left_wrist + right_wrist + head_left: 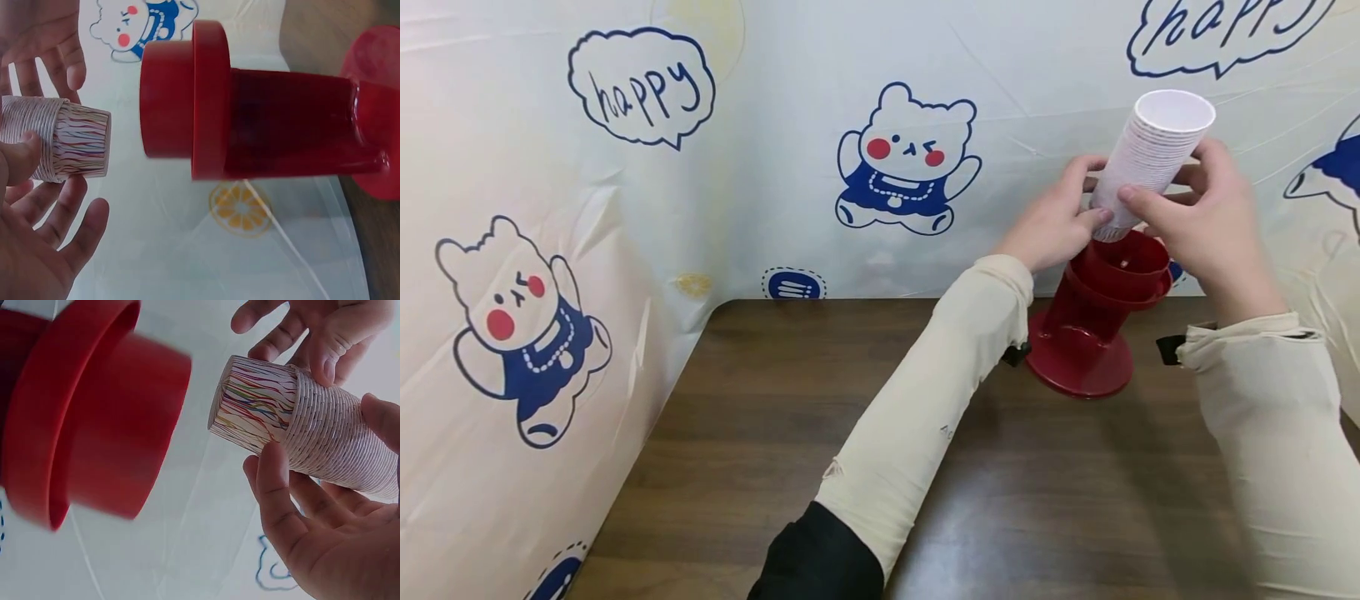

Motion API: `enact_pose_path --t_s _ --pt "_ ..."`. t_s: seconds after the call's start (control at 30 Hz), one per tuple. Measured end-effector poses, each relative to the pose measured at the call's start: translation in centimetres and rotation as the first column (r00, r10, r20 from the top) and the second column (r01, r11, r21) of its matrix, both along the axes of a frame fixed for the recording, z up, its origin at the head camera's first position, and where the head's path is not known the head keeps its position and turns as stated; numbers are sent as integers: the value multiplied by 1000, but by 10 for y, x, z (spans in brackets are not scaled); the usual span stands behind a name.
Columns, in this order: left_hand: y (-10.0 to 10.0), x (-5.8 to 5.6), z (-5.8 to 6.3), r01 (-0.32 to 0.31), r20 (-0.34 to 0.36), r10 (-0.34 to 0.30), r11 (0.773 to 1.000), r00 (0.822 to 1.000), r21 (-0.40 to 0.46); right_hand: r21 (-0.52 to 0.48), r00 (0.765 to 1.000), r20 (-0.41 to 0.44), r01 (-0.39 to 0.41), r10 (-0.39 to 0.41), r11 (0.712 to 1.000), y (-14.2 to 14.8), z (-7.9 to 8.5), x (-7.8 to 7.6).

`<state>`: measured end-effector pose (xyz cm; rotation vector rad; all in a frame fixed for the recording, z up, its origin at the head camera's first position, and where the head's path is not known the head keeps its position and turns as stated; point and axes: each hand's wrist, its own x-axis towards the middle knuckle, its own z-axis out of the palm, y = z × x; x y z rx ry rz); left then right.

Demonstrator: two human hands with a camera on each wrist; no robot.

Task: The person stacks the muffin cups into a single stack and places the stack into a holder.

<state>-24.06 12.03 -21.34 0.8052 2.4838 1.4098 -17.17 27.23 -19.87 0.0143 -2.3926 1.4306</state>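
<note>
A tall stack of white paper cups (1153,154) is held tilted, mouths up, above a dark red holder (1086,287). Both wrist views show a gap between the stack's lower end and the holder's round top. My left hand (1056,217) grips the lower part of the stack with thumb and fingers. Higher up, my right hand (1217,221) holds the stack's right side, its thumb across the front and some fingers hidden behind. Coloured wavy lines mark the bottom cup (256,403) in the right wrist view.
The holder's round base (1078,362) stands on a brown wooden table (737,433), near its back edge. Behind and to the left hangs a pale sheet (775,167) printed with bears and "happy" bubbles.
</note>
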Motion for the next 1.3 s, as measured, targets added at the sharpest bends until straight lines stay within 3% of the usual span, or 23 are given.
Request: enact_pose_path --t_s 0.13,0.33,0.53,0.7,1.0,1.3 --pt "11 -1 -3 -21 -21 20 998 1000 -53 25 1000 19 23 -23 999 12 -3 -3" --pt "12 -3 -19 -56 -106 46 994 993 -97 86 995 97 30 -38 996 19 -15 -7" --pt "14 -1 -33 -42 -158 16 986 987 -161 175 992 110 38 -58 984 27 -27 -5" --pt "16 0 -39 -50 -216 -9 963 976 -265 193 991 124 33 -58 981 31 -37 -3" --pt "20 3 -46 -30 -153 -19 951 988 -307 226 980 195 -15 -30 974 40 -52 -1" --pt "20 2 -53 -35 -195 -27 950 981 -309 209 992 124 -13 -13 978 44 -66 -1"
